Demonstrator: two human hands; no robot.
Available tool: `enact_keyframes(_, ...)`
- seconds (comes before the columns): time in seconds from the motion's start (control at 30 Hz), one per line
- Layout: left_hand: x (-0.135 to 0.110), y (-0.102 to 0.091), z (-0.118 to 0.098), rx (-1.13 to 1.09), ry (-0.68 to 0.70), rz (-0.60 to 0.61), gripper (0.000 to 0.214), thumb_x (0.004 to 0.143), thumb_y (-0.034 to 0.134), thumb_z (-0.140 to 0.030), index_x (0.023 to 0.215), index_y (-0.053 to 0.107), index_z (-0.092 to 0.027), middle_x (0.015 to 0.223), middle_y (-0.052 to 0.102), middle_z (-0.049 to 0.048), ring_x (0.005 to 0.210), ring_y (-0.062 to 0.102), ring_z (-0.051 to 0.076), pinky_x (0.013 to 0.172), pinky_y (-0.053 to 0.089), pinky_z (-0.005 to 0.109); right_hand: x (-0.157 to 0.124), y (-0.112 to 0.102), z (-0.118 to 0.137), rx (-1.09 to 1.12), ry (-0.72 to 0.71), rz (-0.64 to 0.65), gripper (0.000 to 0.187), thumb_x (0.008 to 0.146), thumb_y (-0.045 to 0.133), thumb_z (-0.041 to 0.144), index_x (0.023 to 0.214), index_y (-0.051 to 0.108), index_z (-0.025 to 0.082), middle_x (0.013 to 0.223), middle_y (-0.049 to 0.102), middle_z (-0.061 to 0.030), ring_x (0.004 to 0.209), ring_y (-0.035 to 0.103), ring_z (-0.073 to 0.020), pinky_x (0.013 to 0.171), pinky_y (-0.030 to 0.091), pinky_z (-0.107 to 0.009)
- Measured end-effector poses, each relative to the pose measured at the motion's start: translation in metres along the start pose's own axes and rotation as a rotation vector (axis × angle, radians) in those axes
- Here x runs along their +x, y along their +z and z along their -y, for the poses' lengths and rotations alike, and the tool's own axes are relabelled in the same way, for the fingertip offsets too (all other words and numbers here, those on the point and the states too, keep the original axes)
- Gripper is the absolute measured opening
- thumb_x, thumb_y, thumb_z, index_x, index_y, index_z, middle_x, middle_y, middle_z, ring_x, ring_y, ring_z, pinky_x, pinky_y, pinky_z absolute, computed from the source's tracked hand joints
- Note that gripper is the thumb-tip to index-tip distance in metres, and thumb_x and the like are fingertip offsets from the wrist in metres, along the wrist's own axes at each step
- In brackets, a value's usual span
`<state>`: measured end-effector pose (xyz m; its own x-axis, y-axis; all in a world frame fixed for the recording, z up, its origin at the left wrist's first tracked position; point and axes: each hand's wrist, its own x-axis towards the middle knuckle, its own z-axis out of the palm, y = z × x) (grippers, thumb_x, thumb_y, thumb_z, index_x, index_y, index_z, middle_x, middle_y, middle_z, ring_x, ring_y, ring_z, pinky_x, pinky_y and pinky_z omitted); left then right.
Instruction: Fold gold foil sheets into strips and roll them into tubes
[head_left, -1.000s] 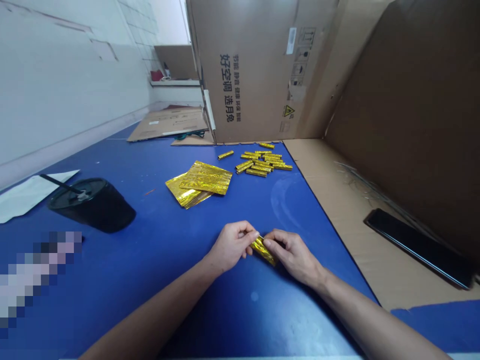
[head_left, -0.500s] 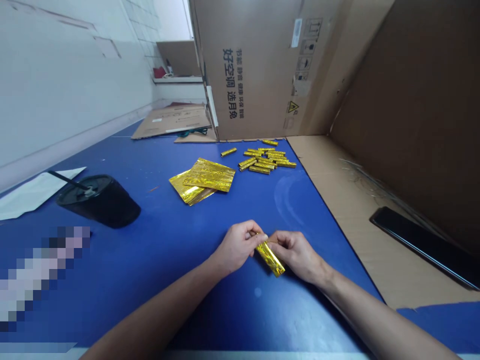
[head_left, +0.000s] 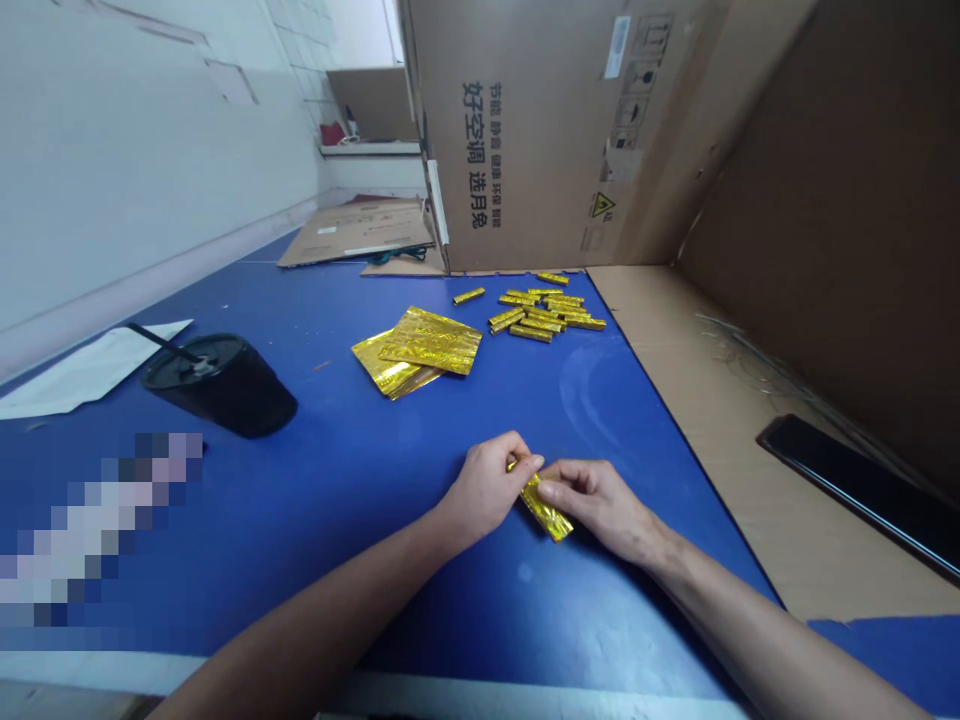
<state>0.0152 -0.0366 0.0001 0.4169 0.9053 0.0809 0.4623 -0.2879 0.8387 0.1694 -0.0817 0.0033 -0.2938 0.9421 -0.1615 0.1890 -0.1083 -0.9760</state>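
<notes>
Both of my hands sit near the front of the blue table (head_left: 322, 520), holding a small gold foil roll (head_left: 546, 510) between them. My left hand (head_left: 487, 490) pinches its upper end, and my right hand (head_left: 596, 505) presses its fingers along the side. The lower end of the roll sticks out below my fingers. Farther back lies a group of several finished-looking gold foil tubes (head_left: 538, 316), with a stack of flat gold foil sheets (head_left: 424, 347) to their left.
A black lidded cup with a straw (head_left: 221, 385) stands on the table at left, beside a white paper sheet (head_left: 90, 368). A black phone (head_left: 855, 492) lies on cardboard (head_left: 675, 400) at right. A large printed carton (head_left: 525, 130) stands behind the table.
The whole view has drifted, with the table items shifting up and right. The foil roll stays between my hands, and my fingers have shifted slightly along it.
</notes>
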Motion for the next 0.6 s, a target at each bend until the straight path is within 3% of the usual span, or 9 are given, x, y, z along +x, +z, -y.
enact_keyframes(0.1, -0.001, 0.001, 0.0, -0.049, 0.005, -0.006, 0.017, 0.075, 0.051, -0.028, 0.064, 0.052, -0.016, 0.056, 0.051, -0.0044, 0.053, 0.044, 0.009, 0.05, 0.033, 0.02, 0.0, 0.002, 0.0, -0.009, 0.025, -0.039, 0.029, 0.073, 0.057, 0.043, 0.07, 0.057, 0.014, 0.055, 0.049, 0.0042, 0.048, 0.038, -0.0064, 0.046, 0.031, -0.021)
enact_keyframes(0.3, 0.002, 0.001, 0.001, -0.503, -0.119, 0.084, 0.022, 0.069, 0.06, -0.034, 0.074, 0.051, -0.014, 0.056, 0.05, -0.0054, 0.045, 0.045, 0.006, 0.045, 0.037, 0.018, 0.001, 0.005, -0.003, 0.015, -0.035, -0.163, 0.029, 0.074, 0.057, 0.042, 0.067, 0.058, 0.014, 0.051, 0.048, 0.0043, 0.045, 0.036, -0.0059, 0.043, 0.03, -0.02)
enact_keyframes(0.43, 0.003, -0.003, -0.003, -0.562, -0.098, 0.081, 0.018, 0.065, 0.063, -0.027, 0.069, 0.053, -0.013, 0.057, 0.052, -0.0039, 0.051, 0.047, 0.006, 0.052, 0.04, 0.019, -0.001, 0.005, -0.005, -0.022, -0.074, -0.245, 0.028, 0.073, 0.058, 0.042, 0.071, 0.061, 0.015, 0.053, 0.051, 0.0031, 0.046, 0.04, -0.0074, 0.043, 0.032, -0.021)
enact_keyframes(0.6, 0.0, -0.008, -0.009, -0.596, -0.101, 0.049, 0.017, 0.062, 0.066, -0.025, 0.065, 0.054, -0.013, 0.054, 0.052, -0.0042, 0.049, 0.046, 0.006, 0.049, 0.038, 0.019, -0.004, 0.006, -0.003, -0.057, -0.129, -0.258, 0.027, 0.074, 0.057, 0.041, 0.073, 0.064, 0.016, 0.056, 0.055, 0.0013, 0.048, 0.044, -0.009, 0.046, 0.036, -0.022)
